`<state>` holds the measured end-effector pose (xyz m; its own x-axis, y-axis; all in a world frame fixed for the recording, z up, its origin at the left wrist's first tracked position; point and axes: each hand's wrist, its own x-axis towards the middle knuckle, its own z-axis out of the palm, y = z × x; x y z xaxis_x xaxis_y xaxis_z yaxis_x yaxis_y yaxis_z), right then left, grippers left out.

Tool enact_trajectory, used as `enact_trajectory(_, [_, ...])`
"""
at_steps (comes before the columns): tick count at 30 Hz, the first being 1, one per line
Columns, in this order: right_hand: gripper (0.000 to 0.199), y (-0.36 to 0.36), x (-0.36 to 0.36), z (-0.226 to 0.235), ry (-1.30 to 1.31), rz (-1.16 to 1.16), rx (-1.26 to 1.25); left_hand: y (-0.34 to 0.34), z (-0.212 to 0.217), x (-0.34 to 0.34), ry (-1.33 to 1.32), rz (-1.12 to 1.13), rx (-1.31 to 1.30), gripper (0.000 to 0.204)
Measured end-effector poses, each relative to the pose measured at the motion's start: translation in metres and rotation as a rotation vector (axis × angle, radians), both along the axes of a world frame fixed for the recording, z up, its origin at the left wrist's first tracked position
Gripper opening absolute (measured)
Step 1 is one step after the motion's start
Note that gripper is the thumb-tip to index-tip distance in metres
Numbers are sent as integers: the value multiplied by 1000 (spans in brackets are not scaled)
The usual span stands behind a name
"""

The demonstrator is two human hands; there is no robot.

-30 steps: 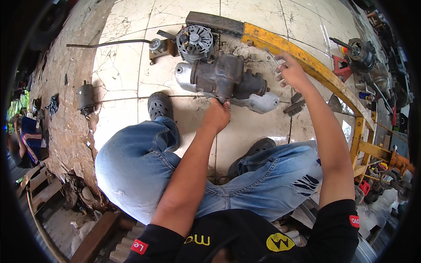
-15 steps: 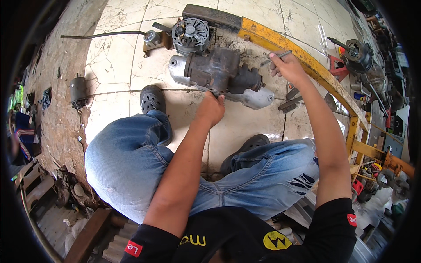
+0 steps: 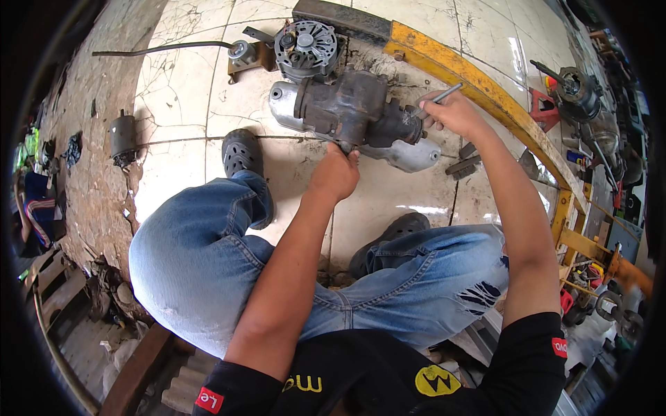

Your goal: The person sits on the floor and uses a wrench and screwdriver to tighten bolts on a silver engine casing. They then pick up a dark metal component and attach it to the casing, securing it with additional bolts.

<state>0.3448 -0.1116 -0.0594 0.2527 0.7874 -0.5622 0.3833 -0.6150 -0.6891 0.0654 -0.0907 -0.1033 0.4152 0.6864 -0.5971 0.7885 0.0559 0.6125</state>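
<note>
A dark, greasy cast-metal gearbox (image 3: 361, 104) lies on a long silver metal cover (image 3: 411, 157) on the tiles. Below its middle, my left hand (image 3: 335, 173) is closed around a short splined shaft (image 3: 345, 146) that sticks out toward me. My right hand (image 3: 452, 114) pinches a thin grey metal rod (image 3: 451, 91) by the gearbox's narrow right end. The rod's lower tip meets or nearly meets that end; the fingers partly hide it.
An alternator (image 3: 305, 48) and a bracketed part with a long rod (image 3: 243, 54) stand beyond the gearbox. A yellow steel beam (image 3: 472, 80) curves along the right. A dark cylinder (image 3: 123, 139) stands at left, and a brush (image 3: 463, 168) lies right of the cover.
My right hand has come down and left with the metal rod, right up to the gearbox's right end. The left hand keeps its hold on the splined shaft.
</note>
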Motion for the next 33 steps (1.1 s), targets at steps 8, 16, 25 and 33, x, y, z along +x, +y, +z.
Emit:
enact_trajectory(8, [28,4,43,-12,-131,-47,114,3,2,3,19,8,2,45])
enact_trajectory(16, [26,7,54,-16,-325,-86,139,0,1,5,39,-39,1,44])
enact_trajectory(25, [22,8,43,-16,-464,47,112,-1,5,4,24,-34,8,45])
enact_trajectory(33, [29,9,48,-26,-678,342,188,-3,1,3,22,-24,1,45])
